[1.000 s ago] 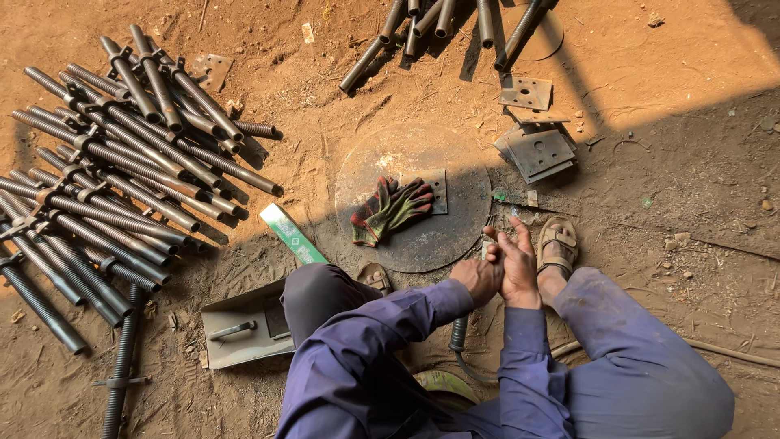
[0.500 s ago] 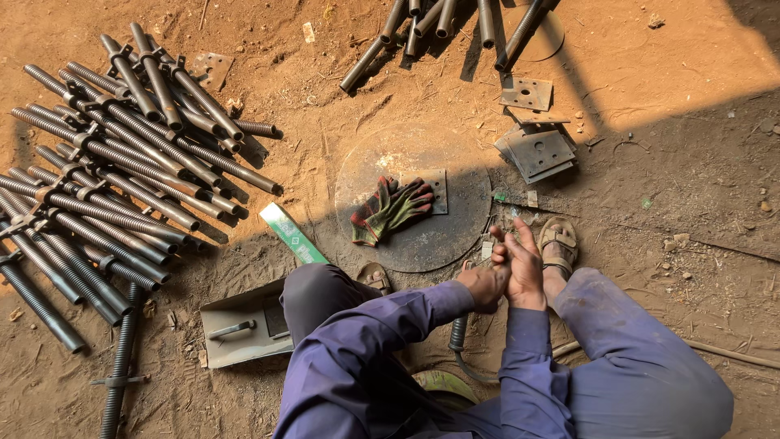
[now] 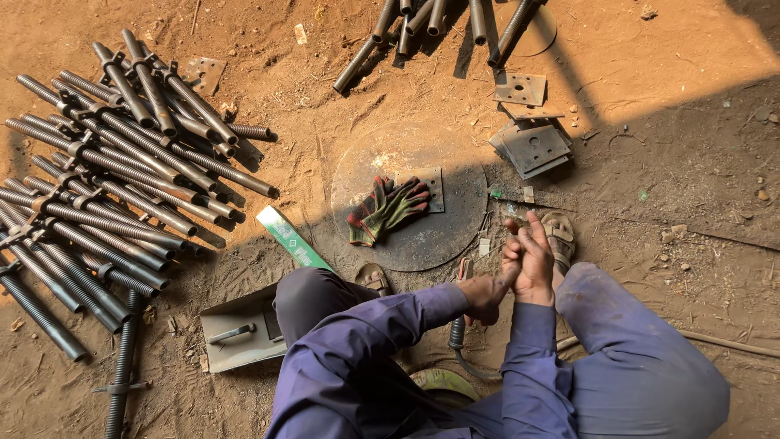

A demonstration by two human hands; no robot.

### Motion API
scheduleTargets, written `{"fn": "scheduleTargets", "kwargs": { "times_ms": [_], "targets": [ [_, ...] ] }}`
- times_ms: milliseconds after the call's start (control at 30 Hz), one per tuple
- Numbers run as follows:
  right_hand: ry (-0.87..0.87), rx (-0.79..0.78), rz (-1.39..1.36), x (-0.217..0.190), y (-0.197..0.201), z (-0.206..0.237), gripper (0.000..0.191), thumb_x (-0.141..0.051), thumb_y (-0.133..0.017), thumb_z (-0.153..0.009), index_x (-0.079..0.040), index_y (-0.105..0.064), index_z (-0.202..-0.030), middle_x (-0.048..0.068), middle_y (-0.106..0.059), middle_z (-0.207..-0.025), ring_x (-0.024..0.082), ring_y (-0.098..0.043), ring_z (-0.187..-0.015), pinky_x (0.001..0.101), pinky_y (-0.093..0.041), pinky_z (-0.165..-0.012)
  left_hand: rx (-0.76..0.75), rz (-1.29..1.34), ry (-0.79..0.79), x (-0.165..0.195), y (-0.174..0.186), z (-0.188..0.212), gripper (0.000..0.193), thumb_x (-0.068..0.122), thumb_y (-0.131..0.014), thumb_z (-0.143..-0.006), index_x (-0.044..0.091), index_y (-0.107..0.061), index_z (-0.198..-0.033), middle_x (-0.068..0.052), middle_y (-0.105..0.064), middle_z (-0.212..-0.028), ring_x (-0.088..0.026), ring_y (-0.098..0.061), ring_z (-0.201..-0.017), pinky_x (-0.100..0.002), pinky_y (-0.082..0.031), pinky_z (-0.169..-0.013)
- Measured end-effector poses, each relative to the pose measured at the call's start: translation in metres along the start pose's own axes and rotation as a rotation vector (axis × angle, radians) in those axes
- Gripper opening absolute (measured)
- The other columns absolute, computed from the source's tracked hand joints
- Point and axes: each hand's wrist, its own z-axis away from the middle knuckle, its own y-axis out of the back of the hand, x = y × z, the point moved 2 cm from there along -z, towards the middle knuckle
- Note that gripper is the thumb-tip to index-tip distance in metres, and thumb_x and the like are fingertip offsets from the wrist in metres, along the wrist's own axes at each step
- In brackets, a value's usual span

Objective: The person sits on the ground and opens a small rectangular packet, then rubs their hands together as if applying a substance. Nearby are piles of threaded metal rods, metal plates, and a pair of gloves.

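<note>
My right hand is raised in front of my knees with its fingers spread and pointing up, holding nothing. My left hand is curled against the heel and thumb side of the right hand, touching it. Both hands are bare, and they hover just off the right rim of a round dark metal plate on the ground. On that plate lies a pair of red and green work gloves beside a small square steel plate. A dark tool with a cable lies under my left wrist.
A large heap of threaded steel rods fills the left. More rods lie at the top, with stacked square base plates below them. A green strip and a grey metal box lie by my left knee. My sandalled foot rests on the dirt.
My right hand has opened and lifted, with its fingers now spread upward. The left hand has stayed pressed against it. Nothing else has moved.
</note>
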Motion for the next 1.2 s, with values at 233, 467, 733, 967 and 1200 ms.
{"fn": "scheduleTargets", "kwargs": {
  "times_ms": [233,467,733,967,1200],
  "targets": [
    [-0.064,-0.197,-0.130,0.022,-0.001,-0.005,0.040,-0.026,-0.058,-0.113,0.000,-0.052,-0.142,0.018,-0.066,-0.120,0.022,-0.063,-0.095,0.0330,-0.055,-0.083,0.576,-0.639,-0.077,0.027,0.043,0.025,0.043,0.005,-0.048,-0.103,0.012,-0.039,-0.145,-0.013,-0.065,-0.072,-0.030,-0.066,-0.058,-0.048,-0.053,-0.049],
    [-0.094,-0.336,-0.479,-0.004,-0.028,0.008,0.084,-0.066,-0.050,-0.100,-0.001,-0.045,-0.154,0.020,-0.053,-0.152,0.037,-0.043,-0.149,0.0526,-0.033,-0.125,0.727,-0.536,-0.204,0.086,0.085,0.091,0.071,0.017,-0.055,-0.104,0.010,-0.020,-0.165,-0.020,-0.069,-0.097,-0.033,-0.067,-0.078,-0.045,-0.057,-0.066],
    [-0.082,-0.595,-0.605,-0.009,-0.063,0.027,0.088,-0.077,-0.042,-0.101,-0.015,-0.042,-0.163,0.016,-0.048,-0.160,0.038,-0.032,-0.156,0.0622,-0.020,-0.131,1.007,-0.894,-0.838,0.111,0.074,0.134,0.098,0.076,-0.046,-0.103,0.000,-0.027,-0.162,-0.023,-0.019,-0.171,-0.033,-0.011,-0.163,-0.061,0.006,-0.130],
    [-0.126,-0.581,-0.683,-0.015,-0.067,0.032,0.088,-0.077,-0.038,-0.106,-0.010,-0.041,-0.164,0.016,-0.044,-0.163,0.037,-0.030,-0.158,0.0609,-0.018,-0.132,0.908,-0.545,-0.792,0.092,0.060,0.116,0.107,0.082,-0.034,-0.098,0.000,-0.026,-0.165,-0.022,-0.023,-0.174,-0.035,-0.015,-0.167,-0.060,0.001,-0.137],
    [-0.090,-0.825,-0.890,-0.008,-0.077,0.035,0.087,-0.072,-0.035,-0.106,-0.005,-0.042,-0.160,0.021,-0.049,-0.156,0.038,-0.032,-0.154,0.0611,-0.020,-0.130,0.814,-0.578,-0.700,0.093,0.058,0.107,0.112,0.083,-0.037,-0.092,-0.005,-0.033,-0.161,-0.023,-0.029,-0.170,-0.038,-0.017,-0.163,-0.060,-0.002,-0.133]
  ]
}}
